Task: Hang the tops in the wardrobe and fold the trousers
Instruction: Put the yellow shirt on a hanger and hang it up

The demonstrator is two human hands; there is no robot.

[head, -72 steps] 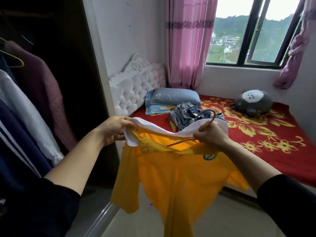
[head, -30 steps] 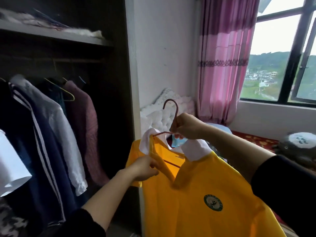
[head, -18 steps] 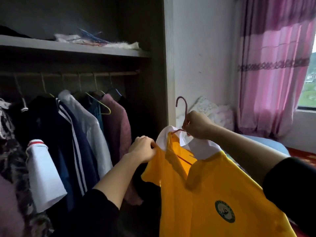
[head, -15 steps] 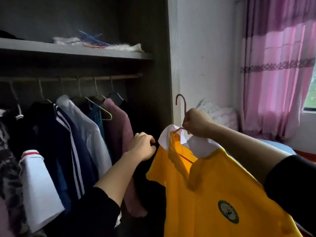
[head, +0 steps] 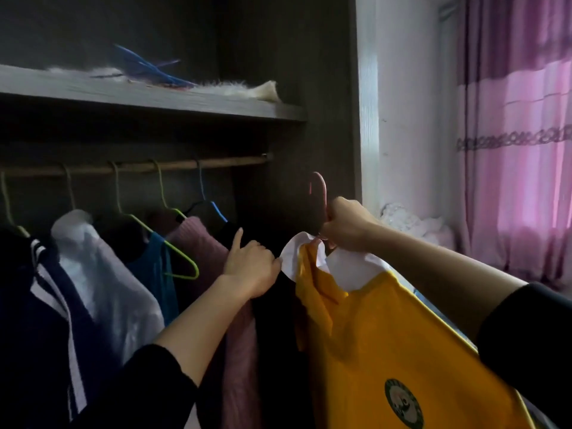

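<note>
Right hand: the right hand [head: 348,226] is closed in a fist around the neck of a thin pink hanger [head: 320,193], just under its curved hook.
Left hand: the left hand [head: 250,266] has its fingers curled shut, pinching the edge of the white collar [head: 292,253]; the thumb sticks up.
Top: a bright yellow short-sleeved polo shirt with a smooth white collar [head: 393,345] hangs from the pink hanger, held in front of the open wardrobe, right of the hung clothes and below the rail.
Badge: a round dark-green emblem [head: 404,404] sits on the shirt's chest; any writing in it is too blurred to read.
Rail: a slim brownish wooden rod [head: 185,165] runs under a grey wood-grain shelf [head: 148,97]; the pink hook is not on it.
Hung clothes: a pale, thin white shirt [head: 102,274], a navy jacket with white stripes [head: 49,305], a teal top on a yellow-green wire hanger [head: 158,274], and a dusty-pink ribbed knit sweater [head: 213,252].
Shelf contents: fluffy white material [head: 241,88] with blue wire hangers [head: 145,68] lying on it.
Room: a sheer pink curtain with a patterned band [head: 520,168] falls at the right.
</note>
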